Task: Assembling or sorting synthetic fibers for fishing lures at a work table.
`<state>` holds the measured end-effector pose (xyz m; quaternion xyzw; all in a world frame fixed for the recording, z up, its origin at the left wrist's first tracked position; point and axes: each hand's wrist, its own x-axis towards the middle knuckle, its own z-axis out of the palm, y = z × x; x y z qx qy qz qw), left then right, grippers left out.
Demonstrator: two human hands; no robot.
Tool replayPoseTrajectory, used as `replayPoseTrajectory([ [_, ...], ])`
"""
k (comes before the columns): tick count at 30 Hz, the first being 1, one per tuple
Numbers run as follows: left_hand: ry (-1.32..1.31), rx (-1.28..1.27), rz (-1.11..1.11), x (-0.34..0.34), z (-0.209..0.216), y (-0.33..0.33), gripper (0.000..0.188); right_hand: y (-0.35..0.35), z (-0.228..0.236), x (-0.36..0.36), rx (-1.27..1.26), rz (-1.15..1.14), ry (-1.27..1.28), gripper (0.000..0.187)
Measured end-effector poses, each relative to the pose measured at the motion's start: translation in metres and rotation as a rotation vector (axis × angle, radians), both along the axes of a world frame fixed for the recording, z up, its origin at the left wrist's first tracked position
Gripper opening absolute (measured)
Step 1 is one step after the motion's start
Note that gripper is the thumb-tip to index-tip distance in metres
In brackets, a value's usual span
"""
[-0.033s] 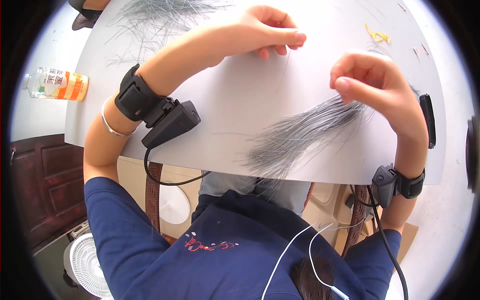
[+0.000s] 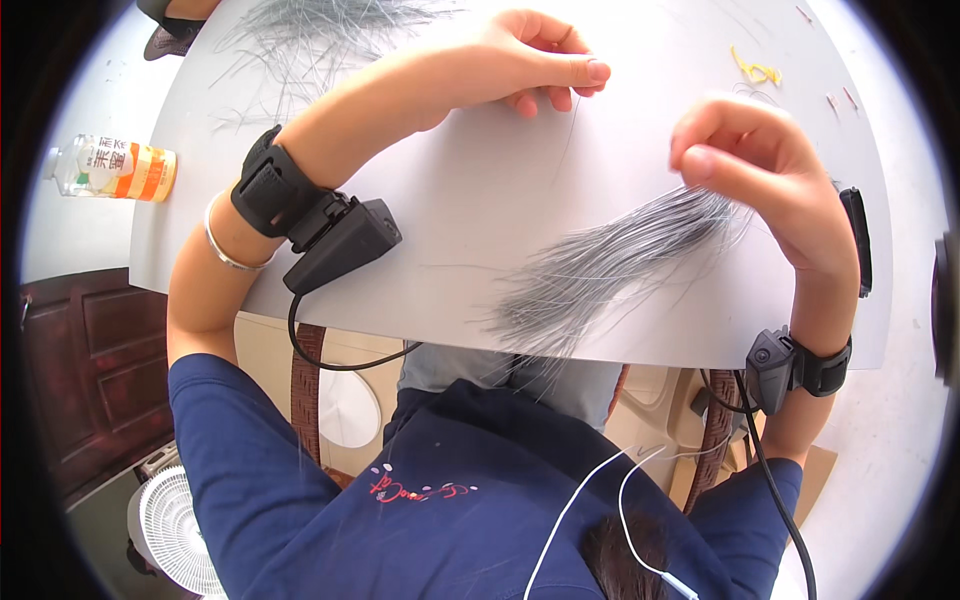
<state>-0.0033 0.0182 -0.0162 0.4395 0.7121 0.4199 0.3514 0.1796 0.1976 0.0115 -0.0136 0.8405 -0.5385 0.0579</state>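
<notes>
My left hand [image 2: 550, 65] is held over the far middle of the table, thumb and fingertips pinched together. From its fingers hangs a thin wire [image 2: 572, 130], barely visible against the white top. My right hand [image 2: 745, 155] is to the right and a little nearer, its thumb and forefinger also closed; whatever is between them is too fine to make out. A bundle of thin grey wires [image 2: 620, 260] lies below the right hand, gathered at its upper right end and fanning out toward the table's near edge. That hand partly covers the gathered end.
A loose pile of grey wires [image 2: 320, 25] spreads over the far left of the white table [image 2: 450, 220]. Yellow strips [image 2: 757, 70] lie at the far right. A black phone-like object [image 2: 855, 243] is by the right edge, a bottle [image 2: 115, 168] at the left.
My right hand has shifted slightly up and to the right, showing more of the bundle's gathered end. The left hand has barely moved.
</notes>
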Motion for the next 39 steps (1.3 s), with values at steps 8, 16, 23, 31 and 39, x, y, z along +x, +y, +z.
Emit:
replayPoseTrajectory([
  [8, 0.137, 0.007, -0.227, 0.002, -0.009, -0.001, 0.034, 0.025, -0.027, -0.006, -0.659, -0.317, 0.353, 0.020],
  [16, -0.072, 0.235, -0.109, 0.008, -0.022, 0.008, 0.045, 0.000, -0.027, -0.008, -0.191, -0.177, 0.181, 0.022],
  [23, -0.039, 0.227, -0.085, 0.008, -0.007, 0.007, 0.044, -0.006, -0.023, -0.009, -0.133, -0.167, 0.112, 0.021],
  [31, -0.852, 0.403, 0.165, -0.036, -0.019, 0.011, 0.015, -0.007, -0.018, -0.005, -0.135, -0.145, 0.049, 0.025],
  [39, -0.919, 0.576, 0.165, -0.076, -0.029, 0.008, 0.020, -0.003, -0.020, -0.006, -0.315, -0.177, -0.095, 0.029],
])
